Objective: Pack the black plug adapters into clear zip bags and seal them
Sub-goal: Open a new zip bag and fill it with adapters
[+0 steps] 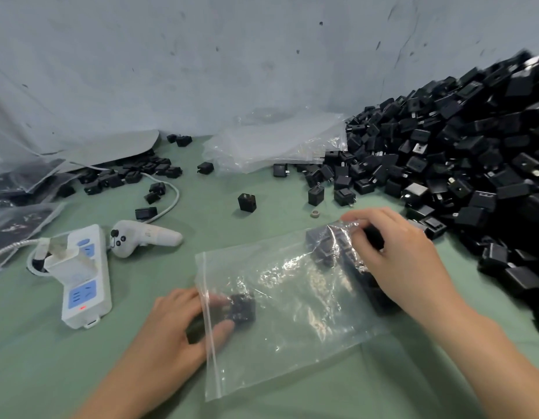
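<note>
— Hands first: left hand (177, 322) sits at the open mouth of the zip bag (292, 322), fingers curled round one black adapter (242, 306) just inside.
— And the right hand (404, 252)?
— Pinching the bag's far end, plastic bunched over a cluster of adapters (325, 246) inside.
— Where's the bag?
— Flat on the green table (50, 358), lower centre; the loose heap (458, 152) of adapters fills the right edge.

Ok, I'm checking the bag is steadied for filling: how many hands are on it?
2. The left hand is at the zip bag's open mouth, holding an adapter; the right hand pinches its far end.
</note>
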The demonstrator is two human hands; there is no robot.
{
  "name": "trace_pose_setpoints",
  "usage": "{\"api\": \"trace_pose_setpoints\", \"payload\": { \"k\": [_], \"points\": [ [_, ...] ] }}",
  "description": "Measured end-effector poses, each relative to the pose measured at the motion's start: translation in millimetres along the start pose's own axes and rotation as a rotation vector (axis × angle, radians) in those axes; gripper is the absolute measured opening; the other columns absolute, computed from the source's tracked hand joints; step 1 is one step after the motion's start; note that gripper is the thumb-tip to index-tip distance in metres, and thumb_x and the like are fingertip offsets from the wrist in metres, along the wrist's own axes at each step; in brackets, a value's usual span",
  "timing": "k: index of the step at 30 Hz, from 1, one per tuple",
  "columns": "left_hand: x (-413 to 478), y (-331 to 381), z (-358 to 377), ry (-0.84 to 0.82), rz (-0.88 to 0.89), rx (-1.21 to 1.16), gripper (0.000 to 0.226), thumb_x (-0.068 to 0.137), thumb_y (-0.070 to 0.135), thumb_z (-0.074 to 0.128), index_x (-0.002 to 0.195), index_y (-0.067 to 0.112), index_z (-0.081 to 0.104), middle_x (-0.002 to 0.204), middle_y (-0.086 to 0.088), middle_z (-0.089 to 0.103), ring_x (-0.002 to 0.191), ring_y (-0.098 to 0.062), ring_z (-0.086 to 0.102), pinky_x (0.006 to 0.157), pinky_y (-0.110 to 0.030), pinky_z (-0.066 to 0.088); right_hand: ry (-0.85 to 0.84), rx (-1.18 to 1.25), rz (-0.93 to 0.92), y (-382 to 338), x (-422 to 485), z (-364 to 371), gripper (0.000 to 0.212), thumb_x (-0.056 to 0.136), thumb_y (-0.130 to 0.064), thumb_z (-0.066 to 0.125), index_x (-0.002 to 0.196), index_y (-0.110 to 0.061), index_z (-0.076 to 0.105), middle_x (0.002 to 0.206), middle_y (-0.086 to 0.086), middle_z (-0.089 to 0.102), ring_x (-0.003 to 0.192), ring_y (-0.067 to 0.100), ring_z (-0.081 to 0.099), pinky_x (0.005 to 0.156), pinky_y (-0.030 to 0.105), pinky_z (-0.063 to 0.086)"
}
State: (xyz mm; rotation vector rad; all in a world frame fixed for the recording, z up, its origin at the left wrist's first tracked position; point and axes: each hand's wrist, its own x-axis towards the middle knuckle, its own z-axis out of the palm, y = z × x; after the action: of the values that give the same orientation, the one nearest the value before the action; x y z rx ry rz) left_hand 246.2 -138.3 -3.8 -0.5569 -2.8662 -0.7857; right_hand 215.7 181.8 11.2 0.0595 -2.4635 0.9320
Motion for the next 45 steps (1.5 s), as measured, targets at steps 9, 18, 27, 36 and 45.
{"api": "trace_pose_setpoints", "payload": {
  "k": [9,18,27,36,45],
  "points": [
    [41.3,15.1,27.1,-0.004,0.118,0.071,0.032,0.089,0.064,0.052,0.101,0.041,0.07,0.103,0.021,0.059,0.103,-0.007,0.055,0.094,-0.034,0.046,-0.038,-0.493,0.046,4.5,-0.5,-2.8,0.021,0.1,-0.025,0.051,0.112,-0.031,0.067,0.093,-0.004,0.049,0.074,0.019,0.044,0.054,0.03,0.035],
    [53.2,21.4,35.0,0.019,0.182,-0.036,0.02,0.088,0.047,0.065,0.078,0.033,0.055,0.081,0.019,0.058,0.083,-0.004,0.06,0.074,-0.017,0.042,-0.188,-0.603,0.109,3.8,7.2,-4.1,0.026,0.103,-0.033,0.045,0.109,-0.048,0.065,0.099,-0.015,0.047,0.083,0.01,0.039,0.052,0.027,0.026],
    [66.3,43.3,39.8,-0.059,0.378,0.031,0.005,0.092,0.033,0.062,0.091,0.035,0.067,0.098,0.022,0.063,0.098,-0.003,0.055,0.086,-0.028,0.044,-0.276,-0.594,0.103,5.2,12.4,-9.3,0.025,0.104,-0.037,0.04,0.112,-0.051,0.06,0.1,-0.016,0.048,0.083,0.009,0.042,0.055,0.027,0.029],
    [81.4,60.2,61.0,-0.09,0.433,-0.049,0.029,0.099,0.036,0.045,0.104,0.033,0.074,0.114,0.022,0.064,0.11,-0.006,0.056,0.094,-0.03,0.046,-0.316,-0.553,0.087,11.1,16.2,-11.3,0.026,0.105,-0.036,0.039,0.113,-0.051,0.059,0.101,-0.016,0.05,0.08,0.011,0.042,0.06,0.03,0.033],
    [89.0,79.6,52.7,-0.149,0.532,0.049,0.039,0.082,0.026,0.048,0.109,0.025,0.077,0.11,0.004,0.071,0.105,-0.016,0.062,0.095,-0.031,0.046,-0.344,-0.55,0.062,16.3,20.4,-12.4,0.028,0.105,-0.037,0.038,0.113,-0.054,0.059,0.099,-0.016,0.049,0.075,0.012,0.045,0.055,0.028,0.034]
  ]
}}
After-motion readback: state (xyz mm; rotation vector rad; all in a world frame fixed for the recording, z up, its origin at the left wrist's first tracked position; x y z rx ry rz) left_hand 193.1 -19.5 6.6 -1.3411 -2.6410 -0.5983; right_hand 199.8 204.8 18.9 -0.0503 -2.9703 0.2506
